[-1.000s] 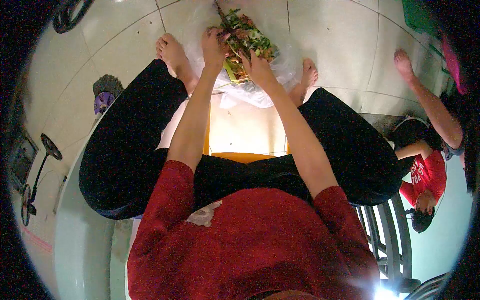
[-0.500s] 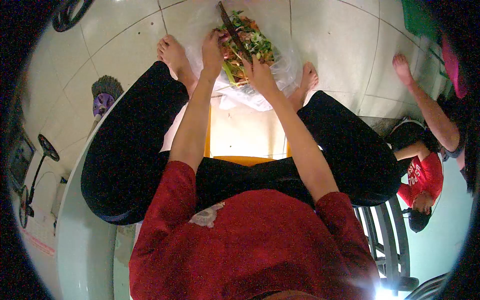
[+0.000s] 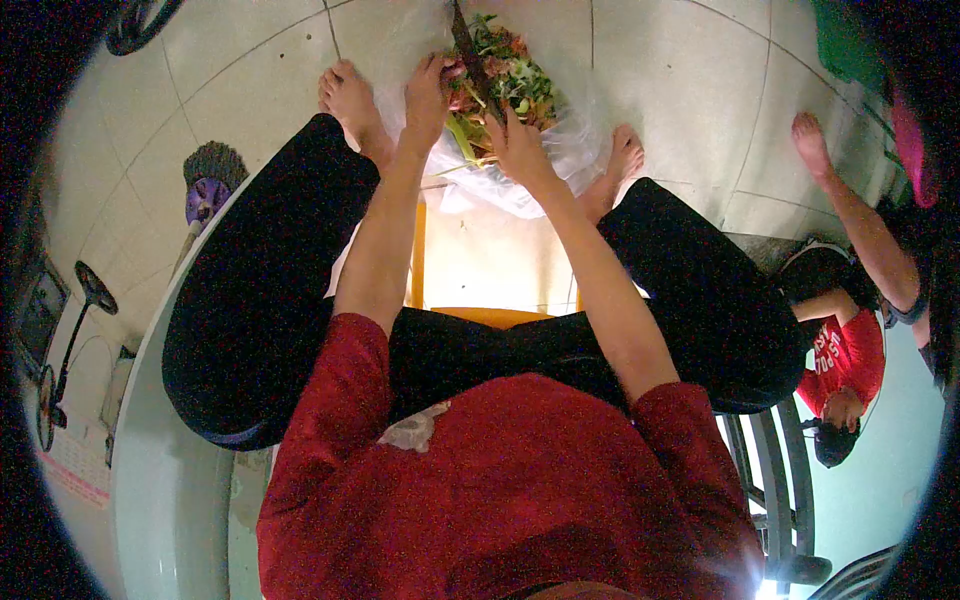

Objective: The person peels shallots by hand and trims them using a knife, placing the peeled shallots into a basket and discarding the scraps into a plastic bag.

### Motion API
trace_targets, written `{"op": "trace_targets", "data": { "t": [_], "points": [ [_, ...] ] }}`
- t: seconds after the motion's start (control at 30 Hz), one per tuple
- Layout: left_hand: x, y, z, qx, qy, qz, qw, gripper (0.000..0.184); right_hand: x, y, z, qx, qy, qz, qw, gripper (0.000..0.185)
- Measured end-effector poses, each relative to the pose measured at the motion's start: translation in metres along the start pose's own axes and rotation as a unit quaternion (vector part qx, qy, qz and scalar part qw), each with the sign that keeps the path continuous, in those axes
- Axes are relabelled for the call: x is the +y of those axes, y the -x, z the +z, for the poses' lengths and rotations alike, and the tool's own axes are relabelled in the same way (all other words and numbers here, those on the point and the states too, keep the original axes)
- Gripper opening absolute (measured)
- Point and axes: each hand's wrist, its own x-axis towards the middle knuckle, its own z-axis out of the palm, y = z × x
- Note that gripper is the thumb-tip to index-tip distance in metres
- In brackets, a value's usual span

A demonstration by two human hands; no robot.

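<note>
My right hand (image 3: 520, 150) is closed on the near end of a long, dark, narrow knife (image 3: 474, 58), whose far end points up and away from me. Beneath it lies a heap of chopped vegetable pieces (image 3: 525, 85), green, white, orange and reddish, on a spread clear plastic bag (image 3: 580, 125) on the floor. My left hand (image 3: 427, 95) is at the left edge of the heap, fingers bent together against some pinkish pieces. What its fingertips hold is too small to make out.
My bare feet (image 3: 350, 100) flank the bag. A broom (image 3: 210, 185) with a purple head is at the left. On the right, another person's leg (image 3: 865, 220) reaches toward the floor, and a person in a red shirt (image 3: 850, 345) sits nearby. A dark slatted chair (image 3: 790, 480) stands behind.
The view has shifted slightly. The knife has moved a little toward the far edge, and my left hand stays by the heap with its fingers a bit higher.
</note>
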Motion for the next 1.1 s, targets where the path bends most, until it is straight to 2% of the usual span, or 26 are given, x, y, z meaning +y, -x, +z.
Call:
{"op": "trace_targets", "data": {
  "t": [0.07,0.1,0.13,0.2,0.27,0.33,0.4,0.5,0.6,0.67,0.7,0.73,0.8,0.87,0.9,0.93,1.0,1.03,1.1],
  "points": [
    [-0.003,-0.001,0.005,-0.022,0.203,-0.128,0.97,0.023,0.006,0.003,0.007,0.034,0.009,-0.032,0.999,0.058],
    [-0.009,-0.002,0.008,-0.021,0.203,-0.129,0.97,0.023,0.008,0.003,0.008,0.068,0.018,-0.065,0.995,0.058],
    [-0.015,-0.003,0.01,-0.034,0.241,-0.171,0.955,0.023,0.01,0.0,0.01,0.066,0.018,-0.065,0.996,0.058],
    [-0.006,-0.006,0.003,-0.047,0.278,-0.213,0.936,0.037,0.011,-0.008,0.013,0.04,0.013,-0.022,0.999,0.049],
    [0.006,-0.003,-0.006,-0.036,0.115,-0.077,0.99,0.037,0.006,-0.009,0.013,0.055,0.034,-0.035,0.997,0.048],
    [-0.037,0.001,0.015,-0.039,0.104,-0.09,0.99,0.038,-0.005,-0.009,0.01,0.071,0.056,-0.047,0.995,0.047],
    [-0.035,-0.002,0.013,-0.04,0.094,-0.1,0.99,0.039,-0.01,-0.007,0.008,0.083,0.119,-0.041,0.989,0.048],
    [-0.026,0.001,0.008,-0.031,0.172,-0.145,0.974,0.042,-0.014,-0.003,0.012,0.109,0.113,-0.066,0.985,0.049],
    [-0.025,0.002,0.0,-0.015,0.158,-0.096,0.983,0.045,-0.018,0.014,0.015,0.098,0.19,-0.05,0.976,0.049],
    [-0.018,0.001,-0.006,-0.009,0.039,-0.044,0.998,0.047,-0.027,0.021,0.007,0.056,0.199,-0.008,0.978,0.054],
    [-0.013,-0.002,-0.005,-0.009,0.04,-0.038,0.998,0.047,-0.027,0.018,0.005,0.062,0.2,-0.008,0.978,0.054],
    [-0.009,-0.001,-0.005,-0.001,0.126,-0.079,0.989,0.045,-0.03,0.018,0.003,0.09,0.201,-0.033,0.975,0.054],
    [0.006,-0.003,-0.012,0.005,0.209,-0.118,0.971,0.043,-0.03,0.014,0.004,0.145,0.172,-0.073,0.972,0.052],
    [0.011,-0.006,-0.014,0.063,-0.006,0.036,0.997,0.04,-0.027,-0.001,0.008,0.164,0.158,-0.087,0.97,0.05],
    [0.009,-0.006,-0.013,0.061,-0.007,0.035,0.998,0.04,-0.026,-0.004,0.009,0.183,0.146,-0.1,0.967,0.048],
    [0.013,-0.006,-0.016,0.019,0.102,-0.086,0.991,0.039,-0.027,-0.001,0.007,0.185,0.146,-0.101,0.967,0.048],
    [0.001,-0.002,-0.012,-0.027,0.211,-0.208,0.955,0.039,-0.027,0.002,0.001,0.17,0.186,-0.104,0.962,0.045],
    [-0.007,-0.001,-0.009,-0.016,0.168,-0.141,0.975,0.038,-0.028,0.007,0.001,0.17,0.186,-0.102,0.962,0.045],
    [0.001,-0.007,-0.012,-0.003,0.125,-0.065,0.99,0.037,-0.029,0.027,0.006,0.115,0.185,-0.025,0.976,0.043]
  ]
}}
